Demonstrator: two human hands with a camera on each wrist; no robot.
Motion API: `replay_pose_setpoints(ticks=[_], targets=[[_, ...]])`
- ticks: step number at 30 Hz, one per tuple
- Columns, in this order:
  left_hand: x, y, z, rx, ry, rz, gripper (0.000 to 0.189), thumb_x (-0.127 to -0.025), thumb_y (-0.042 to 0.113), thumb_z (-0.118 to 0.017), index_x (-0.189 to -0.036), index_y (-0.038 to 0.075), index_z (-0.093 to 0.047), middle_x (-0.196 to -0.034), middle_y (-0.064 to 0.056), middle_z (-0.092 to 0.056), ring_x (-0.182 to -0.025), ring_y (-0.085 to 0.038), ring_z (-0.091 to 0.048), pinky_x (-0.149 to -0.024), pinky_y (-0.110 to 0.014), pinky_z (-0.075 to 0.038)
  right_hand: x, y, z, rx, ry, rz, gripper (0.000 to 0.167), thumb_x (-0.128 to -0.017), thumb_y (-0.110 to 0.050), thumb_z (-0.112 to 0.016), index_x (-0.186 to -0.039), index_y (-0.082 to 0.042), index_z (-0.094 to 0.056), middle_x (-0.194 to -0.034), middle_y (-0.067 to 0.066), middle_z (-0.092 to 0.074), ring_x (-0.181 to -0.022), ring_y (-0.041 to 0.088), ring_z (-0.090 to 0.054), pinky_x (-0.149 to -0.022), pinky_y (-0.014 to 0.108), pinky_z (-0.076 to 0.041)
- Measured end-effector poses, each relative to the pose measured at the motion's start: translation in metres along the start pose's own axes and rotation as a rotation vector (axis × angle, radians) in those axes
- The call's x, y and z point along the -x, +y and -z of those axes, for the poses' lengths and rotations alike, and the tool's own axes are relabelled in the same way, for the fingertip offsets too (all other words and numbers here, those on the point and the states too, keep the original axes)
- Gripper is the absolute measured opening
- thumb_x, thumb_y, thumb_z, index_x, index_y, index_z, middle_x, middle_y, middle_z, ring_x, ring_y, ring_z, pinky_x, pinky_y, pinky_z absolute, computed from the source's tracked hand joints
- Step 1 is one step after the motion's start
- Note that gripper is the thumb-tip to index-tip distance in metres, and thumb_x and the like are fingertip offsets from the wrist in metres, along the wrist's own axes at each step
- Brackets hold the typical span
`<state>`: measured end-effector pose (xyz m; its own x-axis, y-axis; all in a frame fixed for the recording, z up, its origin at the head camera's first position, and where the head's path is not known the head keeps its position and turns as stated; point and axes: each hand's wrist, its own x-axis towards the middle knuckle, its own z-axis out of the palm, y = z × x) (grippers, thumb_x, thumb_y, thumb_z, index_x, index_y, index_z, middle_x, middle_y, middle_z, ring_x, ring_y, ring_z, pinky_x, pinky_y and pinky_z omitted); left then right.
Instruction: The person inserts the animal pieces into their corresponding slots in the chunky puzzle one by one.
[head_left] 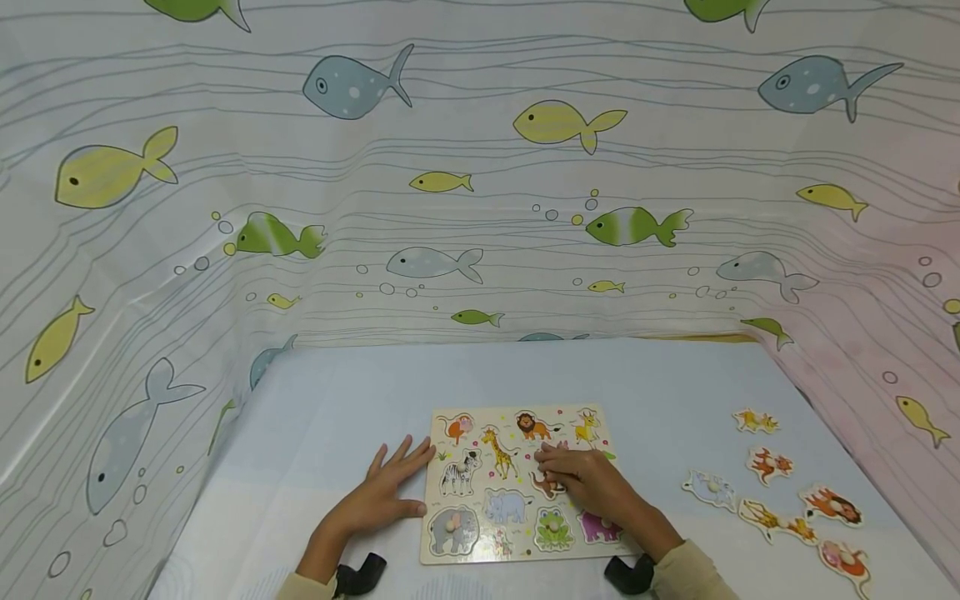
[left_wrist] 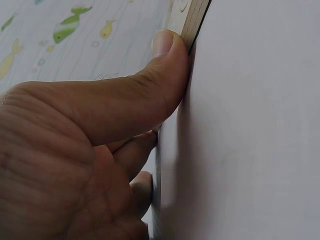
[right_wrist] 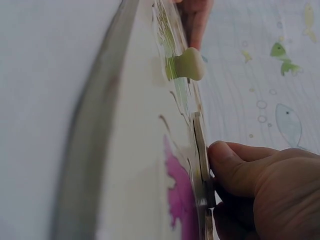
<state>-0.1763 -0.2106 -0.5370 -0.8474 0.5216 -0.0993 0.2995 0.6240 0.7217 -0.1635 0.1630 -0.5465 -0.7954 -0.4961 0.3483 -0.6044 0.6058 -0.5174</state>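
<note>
A wooden animal puzzle board lies on the table. My left hand rests at its left edge with fingers spread; in the left wrist view the thumb touches the board's side. Over the middle right of the board, beside the kangaroo picture, is my right hand. In the right wrist view its thumb and fingers pinch a thin wooden puzzle piece, seen edge-on at the board's surface, its picture hidden. A knobbed frog piece and a grey elephant piece sit in the board.
Several loose animal pieces lie to the right, among them a lion, a giraffe, a monkey and a kangaroo. Fish-patterned sheeting stands behind and at both sides.
</note>
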Motion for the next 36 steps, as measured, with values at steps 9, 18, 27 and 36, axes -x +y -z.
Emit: replay_pose_setpoints(ticks=[9, 18, 27, 36], targets=[[0.000, 0.001, 0.001, -0.011, 0.002, -0.002, 0.092, -0.075, 0.024, -0.081, -0.154, 0.011, -0.037, -0.164, -0.009, -0.027, -0.155, -0.040, -0.008, -0.122, -0.062, 0.015, 0.000, 0.004, -0.003, 0.031, 0.010, 0.039, 0.024, -0.088, -0.006, -0.072, -0.111, -0.010, -0.077, -0.123, 0.004, -0.073, -0.116, 0.023, -0.069, -0.095, 0.045, -0.058], [0.000, 0.000, 0.000, 0.000, 0.003, 0.005, 0.092, -0.074, 0.026, -0.082, -0.154, 0.011, -0.038, -0.164, -0.009, -0.027, -0.155, -0.040, -0.008, -0.122, -0.061, 0.015, 0.000, 0.003, -0.002, 0.032, -0.033, 0.031, 0.028, -0.087, -0.002, -0.072, -0.114, -0.007, -0.076, -0.125, 0.005, -0.072, -0.118, 0.024, -0.067, -0.095, 0.045, -0.058], [-0.002, -0.001, 0.000, 0.008, -0.001, -0.005, 0.092, -0.075, 0.028, -0.081, -0.154, 0.011, -0.038, -0.164, -0.009, -0.027, -0.155, -0.040, -0.007, -0.121, -0.061, 0.016, 0.001, -0.006, 0.003, 0.026, -0.104, -0.065, 0.032, -0.091, -0.014, -0.070, -0.123, -0.008, -0.071, -0.134, 0.004, -0.067, -0.128, 0.026, -0.061, -0.104, 0.048, -0.051], [-0.001, -0.003, -0.001, 0.000, 0.004, -0.005, 0.093, -0.074, 0.030, -0.081, -0.154, 0.012, -0.038, -0.164, -0.009, -0.027, -0.155, -0.041, -0.007, -0.121, -0.062, 0.016, 0.009, -0.009, 0.019, -0.029, 0.083, -0.131, 0.037, -0.089, -0.008, -0.073, -0.125, -0.006, -0.070, -0.128, 0.013, -0.069, -0.119, 0.031, -0.067, -0.091, 0.043, -0.059]])
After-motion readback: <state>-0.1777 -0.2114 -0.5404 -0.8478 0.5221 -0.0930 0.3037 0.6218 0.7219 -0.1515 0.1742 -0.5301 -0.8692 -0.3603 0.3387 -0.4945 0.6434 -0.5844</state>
